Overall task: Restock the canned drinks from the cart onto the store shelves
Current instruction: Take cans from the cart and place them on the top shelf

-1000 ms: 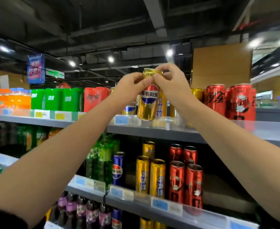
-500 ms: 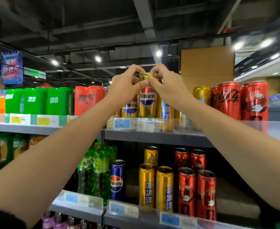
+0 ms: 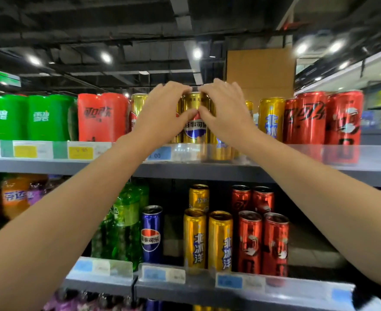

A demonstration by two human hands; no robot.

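While both grips, left hand (image 3: 162,113) & right hand (image 3: 225,113), clasp gold can (image 3: 195,122) at 12 o'clock, top shelf (image 3: 364,162) is nearly stocked; cart unseen.

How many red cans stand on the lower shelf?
4: two red cans in front, two behind, right of the gold cans. More may be hidden behind.

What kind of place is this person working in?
Most likely a supermarket drinks aisle. Grey metal shelves carry rows of canned and bottled soft drinks, price tags run along the shelf edges, and both hands hold a gold Pepsi can on the upper shelf.
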